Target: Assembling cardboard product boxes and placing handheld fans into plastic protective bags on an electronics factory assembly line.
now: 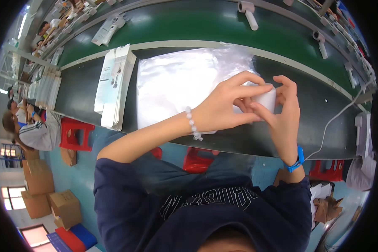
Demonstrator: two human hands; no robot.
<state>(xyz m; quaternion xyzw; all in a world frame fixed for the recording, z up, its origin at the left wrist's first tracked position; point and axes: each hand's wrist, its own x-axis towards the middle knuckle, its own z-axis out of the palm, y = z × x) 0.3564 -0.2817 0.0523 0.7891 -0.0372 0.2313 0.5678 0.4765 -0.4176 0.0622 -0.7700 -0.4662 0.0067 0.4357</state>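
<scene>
Between my two hands, above the right part of the dark worktop, is a smooth white object (267, 99) with a rounded side. Fingers cover much of it, so its exact kind does not show. My left hand (235, 101) grips it from the left, fingers curled and thumb pointing right. From the other side my right hand (284, 111) closes on it with bent fingers and thumb, the two thumbs close together. Under my left forearm and hand lies a stack of clear plastic bags (168, 80). A stack of flat printed cartons (113, 88) lies farther left.
Beyond the worktop's raised edge runs a green conveyor belt (189, 27) carrying white handheld devices (248, 16). A white cable (323, 136) runs from the blue band on my right wrist to the right. Red stools (197, 159) stand below. Another person (40, 132) sits at far left.
</scene>
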